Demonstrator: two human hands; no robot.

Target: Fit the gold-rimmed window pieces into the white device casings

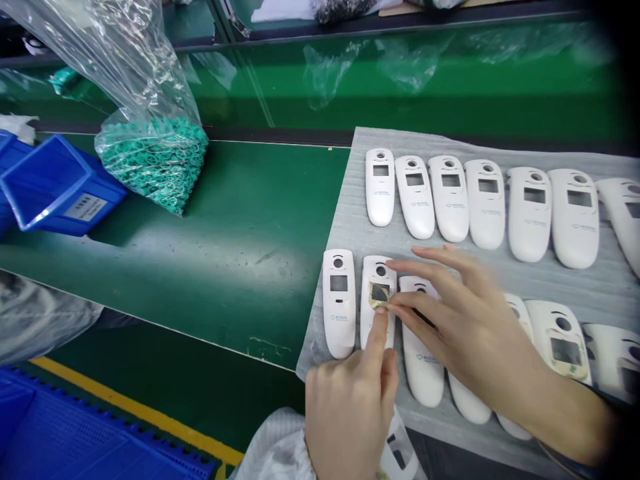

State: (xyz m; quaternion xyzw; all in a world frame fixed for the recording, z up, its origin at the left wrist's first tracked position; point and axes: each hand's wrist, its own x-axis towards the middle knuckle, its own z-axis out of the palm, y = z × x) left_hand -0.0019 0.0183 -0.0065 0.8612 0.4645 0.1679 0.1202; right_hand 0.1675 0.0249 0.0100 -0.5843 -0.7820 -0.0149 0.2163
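Over the screen of a white handheld device, which looks like a forehead thermometer, lies a small film with a yellowish edge. My left hand stretches its index finger onto the film's lower edge, while its other fingers curl under, their contents hidden. From the right, my right hand pinches at the film's right corner with thumb and index finger; its other fingers are spread above the devices. Left of this sits another white device. A white casing with cut-outs shows partly below my left hand.
Several white devices line the back of a grey foam mat; more lie partly under my right hand. At left on the green bench are a clear bag of green rings and a blue bin. A sleeve shows at far left.
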